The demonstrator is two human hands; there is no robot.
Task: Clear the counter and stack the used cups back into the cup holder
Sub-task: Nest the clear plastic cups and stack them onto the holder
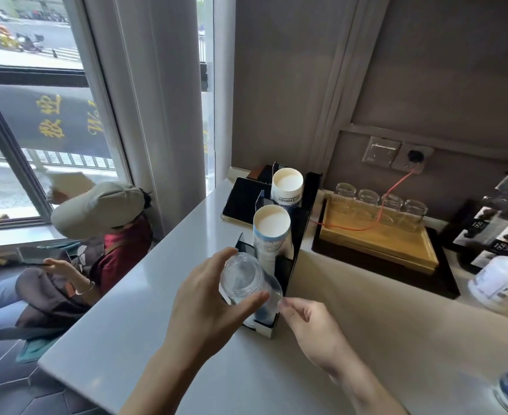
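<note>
Closest to me, my left hand [208, 298] grips a clear plastic cup [248, 280] upside down, fingers [254, 296] wrapped around its wall, over the near end of the black cup holder [294, 235]. Just right of it, my right hand [315, 333] pinches the cup's rim with narrowed fingers. Behind them, two stacks of white paper cups [272, 232] stand inverted in the holder, along the bench [163, 295] toward its far left corner. Further right, a wooden tray [378, 238] carries four glass jars [380, 202] against the back wall.
</note>
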